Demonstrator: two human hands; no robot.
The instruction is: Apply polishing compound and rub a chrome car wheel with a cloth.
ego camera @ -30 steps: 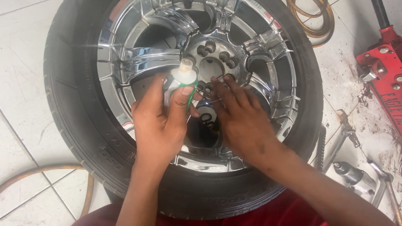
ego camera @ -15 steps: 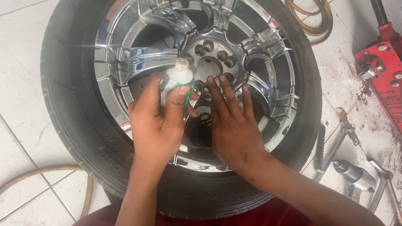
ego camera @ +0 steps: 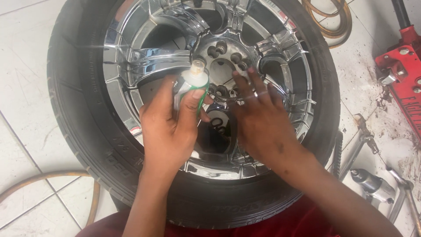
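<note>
The left hand clamps a tube, nozzle pointing up-frame toward the hub. The right hand, fingers spread, lies flat on the hub, just right of the tube.

I'm looking down at what reads as a tyre or car repair workshop. A car wheel lies flat on the floor, black tyre around a chrome rim with its lug holes open to view. The floor is pale tile, and over on the right it is smeared with dark grease and grit. A red floor jack sits at that edge, and beside the wheel I see an impact wrench and a metal cross wrench. A tan air hose coils near the top, and another orange hose curves across the tiles lower left
</note>
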